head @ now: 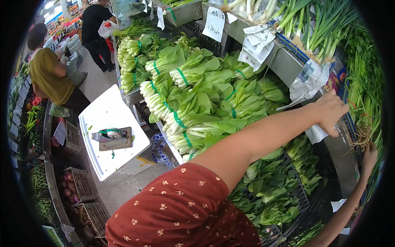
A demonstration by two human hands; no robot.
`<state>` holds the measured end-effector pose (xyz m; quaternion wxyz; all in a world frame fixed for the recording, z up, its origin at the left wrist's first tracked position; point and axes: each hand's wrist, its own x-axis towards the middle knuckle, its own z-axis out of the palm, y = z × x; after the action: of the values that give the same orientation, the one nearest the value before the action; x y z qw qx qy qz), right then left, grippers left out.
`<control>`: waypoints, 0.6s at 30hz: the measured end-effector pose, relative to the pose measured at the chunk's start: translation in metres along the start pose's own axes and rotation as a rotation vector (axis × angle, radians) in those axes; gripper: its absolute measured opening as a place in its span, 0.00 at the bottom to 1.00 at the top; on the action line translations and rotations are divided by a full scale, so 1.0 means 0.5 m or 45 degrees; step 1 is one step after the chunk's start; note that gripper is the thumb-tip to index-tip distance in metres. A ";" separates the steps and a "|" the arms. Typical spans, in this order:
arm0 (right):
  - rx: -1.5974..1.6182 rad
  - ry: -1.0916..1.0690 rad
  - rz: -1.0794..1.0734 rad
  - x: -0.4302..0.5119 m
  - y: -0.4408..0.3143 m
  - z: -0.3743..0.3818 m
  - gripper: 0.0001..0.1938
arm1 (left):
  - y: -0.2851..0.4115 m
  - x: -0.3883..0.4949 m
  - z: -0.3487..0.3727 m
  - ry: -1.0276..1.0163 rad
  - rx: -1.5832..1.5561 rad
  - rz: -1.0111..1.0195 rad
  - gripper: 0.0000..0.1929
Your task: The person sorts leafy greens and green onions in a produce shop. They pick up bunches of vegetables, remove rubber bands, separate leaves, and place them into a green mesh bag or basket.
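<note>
My left hand (331, 112) reaches across to the display's raised metal ledge, its thumb apart from its curled fingers and nothing visible in it. Close by lie crumpled paper sheets (310, 81). At the right rim my right hand (369, 157) touches the brown roots (362, 137) of a bunch of leafy green stalks (359, 83), which look like celery or coriander; its fingers are partly hidden, so its grip is unclear. Below my left arm, bok choy bunches (185, 108) tied with green tape fill the lower display. Loose leafy greens (274, 191) lie in black crates underneath.
A tape bundling tool (115, 139) stands on a white foam lid (108, 105). Green onions (321, 27) lie along the upper ledge, and handwritten price sheets (214, 24) hang from it. Two people (57, 77) stand in the aisle. Crates of onions (78, 183) sit on the floor.
</note>
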<state>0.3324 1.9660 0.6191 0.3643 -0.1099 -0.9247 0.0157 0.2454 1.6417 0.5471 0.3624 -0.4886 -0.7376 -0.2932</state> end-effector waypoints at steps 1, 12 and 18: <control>0.047 0.125 -0.090 -0.044 -0.028 -0.013 0.16 | 0.000 0.001 -0.009 0.017 -0.024 0.011 0.34; 0.416 -0.164 -0.228 -0.633 -0.270 -0.036 0.12 | -0.033 0.009 0.016 0.015 -0.050 0.046 0.34; 0.638 -0.648 -0.126 -0.880 -0.293 0.030 0.07 | -0.070 0.005 0.001 -0.142 -0.221 -0.069 0.33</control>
<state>0.6066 1.7294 0.3291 0.1383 0.0350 -0.9574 0.2511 0.2119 1.6312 0.5463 0.2692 -0.5136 -0.7413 -0.3379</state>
